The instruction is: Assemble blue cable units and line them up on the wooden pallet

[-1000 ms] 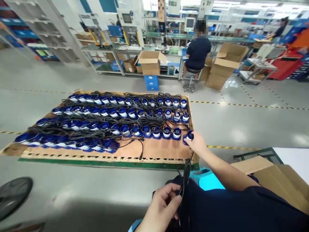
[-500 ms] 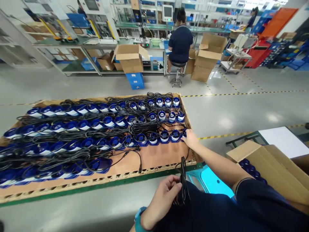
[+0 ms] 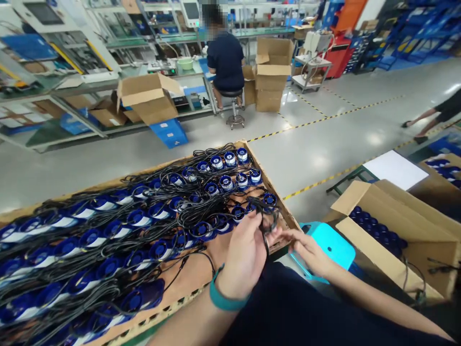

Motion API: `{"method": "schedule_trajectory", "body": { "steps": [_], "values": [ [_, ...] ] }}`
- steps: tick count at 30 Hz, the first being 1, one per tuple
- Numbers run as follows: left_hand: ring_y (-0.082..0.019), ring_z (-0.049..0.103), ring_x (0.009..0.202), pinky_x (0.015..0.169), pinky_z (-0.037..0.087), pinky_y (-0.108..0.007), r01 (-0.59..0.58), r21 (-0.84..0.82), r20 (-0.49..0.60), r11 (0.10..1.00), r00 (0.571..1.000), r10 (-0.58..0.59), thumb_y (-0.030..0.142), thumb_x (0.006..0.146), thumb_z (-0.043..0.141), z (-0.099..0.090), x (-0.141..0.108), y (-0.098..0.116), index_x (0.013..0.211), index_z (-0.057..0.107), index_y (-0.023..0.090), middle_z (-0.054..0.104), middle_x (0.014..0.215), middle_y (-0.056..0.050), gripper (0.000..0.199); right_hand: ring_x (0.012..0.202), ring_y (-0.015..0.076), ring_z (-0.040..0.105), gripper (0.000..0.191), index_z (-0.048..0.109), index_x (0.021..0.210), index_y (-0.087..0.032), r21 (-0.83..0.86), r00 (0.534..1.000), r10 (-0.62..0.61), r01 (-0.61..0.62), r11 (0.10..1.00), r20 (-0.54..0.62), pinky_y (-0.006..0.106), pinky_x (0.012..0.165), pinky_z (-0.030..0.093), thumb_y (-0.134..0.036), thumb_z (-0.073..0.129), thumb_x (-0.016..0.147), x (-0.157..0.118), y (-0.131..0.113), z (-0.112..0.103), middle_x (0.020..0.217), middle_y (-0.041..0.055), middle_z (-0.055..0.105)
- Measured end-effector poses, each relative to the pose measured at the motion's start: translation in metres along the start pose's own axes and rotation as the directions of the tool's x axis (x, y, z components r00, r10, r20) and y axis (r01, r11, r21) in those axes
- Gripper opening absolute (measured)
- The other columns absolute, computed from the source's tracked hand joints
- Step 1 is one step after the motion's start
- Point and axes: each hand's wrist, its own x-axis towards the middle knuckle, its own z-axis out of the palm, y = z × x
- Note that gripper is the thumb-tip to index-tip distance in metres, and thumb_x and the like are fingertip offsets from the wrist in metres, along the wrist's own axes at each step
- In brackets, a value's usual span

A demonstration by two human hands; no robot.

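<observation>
Black and blurred, grasped as cable bundle (image 3: 265, 214) in left hand (image 3: 248, 247); cannot confirm contact by loosely open right hand (image 3: 310, 251).

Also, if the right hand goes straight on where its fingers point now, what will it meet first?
Most likely the left hand, which holds the looped black cable. The right hand looks very near it, but depth is unclear, so they may already touch.
</observation>
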Motion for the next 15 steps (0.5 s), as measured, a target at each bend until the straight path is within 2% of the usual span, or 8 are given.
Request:
{"method": "schedule_trajectory", "body": {
  "steps": [2,3,5,7,9,11,13,15],
  "values": [
    [-0.013,0.061,0.075,0.084,0.058,-0.033,0.007,-0.042,0.011,0.999,1.0,-0.006,0.019,0.09,0.062,0.017,0.016,0.013,0.081,0.061,0.013,0.063,0.081,-0.004,0.011,0.107,0.0239,0.061,0.074,0.054,0.136,-0.019,0.116,0.988,-0.064,0.047,0.992,0.14,0.032,0.08,0.052,-0.074,0.063,0.086,-0.002,-0.009,0.027,0.13,0.015,0.06],
    [-0.013,0.062,0.075,0.088,0.057,-0.035,-0.005,-0.06,0.015,0.998,1.0,0.006,0.017,0.092,0.058,0.024,0.024,0.019,0.079,0.061,0.012,0.063,0.08,-0.004,0.014,0.105,0.0232,0.061,0.079,0.053,0.136,-0.019,0.162,0.977,-0.064,0.031,0.986,0.202,0.031,0.079,0.052,-0.073,0.07,0.081,0.001,-0.014,0.039,0.13,0.0148,0.06],
    [-0.013,0.064,0.075,0.094,0.056,-0.037,-0.042,-0.081,0.013,0.996,0.999,0.043,0.013,0.094,0.053,0.034,0.04,0.03,0.076,0.062,0.012,0.064,0.078,-0.004,0.02,0.088,0.019,0.064,0.072,0.058,0.125,-0.017,0.209,0.953,-0.003,-0.064,0.976,0.303,0.028,0.071,0.05,-0.07,0.074,0.079,0.011,-0.025,0.052,0.106,0.0101,0.068],
    [-0.013,0.066,0.077,0.097,0.055,-0.038,-0.077,-0.068,-0.021,0.995,0.997,0.076,0.011,0.094,0.051,0.035,0.057,0.039,0.074,0.062,0.012,0.066,0.077,-0.004,0.023,0.069,0.015,0.061,0.055,0.062,0.104,-0.016,0.168,0.946,0.067,-0.126,0.978,0.318,0.026,0.065,0.048,-0.069,0.064,0.089,0.019,-0.037,0.047,0.078,0.0033,0.066],
    [-0.014,0.068,0.079,0.097,0.055,-0.037,-0.116,-0.026,-0.104,0.993,0.988,0.113,0.011,0.093,0.052,0.03,0.073,0.048,0.074,0.062,0.013,0.066,0.076,-0.004,0.022,0.062,0.0132,0.056,0.051,0.06,0.086,-0.017,0.019,0.977,0.088,-0.093,0.995,0.196,0.026,0.062,0.046,-0.066,0.053,0.096,0.026,-0.049,0.022,0.067,0.0,0.06],
    [-0.014,0.068,0.077,0.095,0.055,-0.035,-0.145,0.021,-0.175,0.989,0.974,0.146,0.01,0.092,0.053,0.024,0.083,0.053,0.072,0.061,0.012,0.066,0.073,-0.004,0.021,0.064,0.0134,0.054,0.048,0.058,0.079,-0.018,-0.208,1.0,0.028,-0.029,0.978,-0.007,0.026,0.063,0.044,-0.061,0.051,0.099,0.033,-0.055,-0.009,0.068,-0.0001,0.057],
    [-0.015,0.069,0.08,0.095,0.055,-0.034,-0.141,0.049,-0.153,0.989,0.977,0.147,0.007,0.091,0.052,0.025,0.085,0.054,0.072,0.063,0.011,0.067,0.075,-0.006,0.022,0.072,0.0153,0.055,0.041,0.063,0.088,-0.018,-0.351,0.988,-0.045,-0.009,0.937,-0.145,0.028,0.069,0.046,-0.059,0.058,0.095,0.047,-0.054,-0.033,0.078,0.0017,0.061],
    [-0.018,0.071,0.088,0.099,0.055,-0.037,-0.113,0.062,-0.047,0.992,0.992,0.116,0.007,0.091,0.051,0.034,0.08,0.048,0.075,0.066,0.009,0.07,0.081,-0.009,0.022,0.085,0.0189,0.059,0.048,0.065,0.112,-0.019,-0.313,0.984,-0.087,0.035,0.949,-0.156,0.032,0.077,0.049,-0.057,0.073,0.084,0.066,-0.045,-0.038,0.099,0.0056,0.067]
  ]
}}
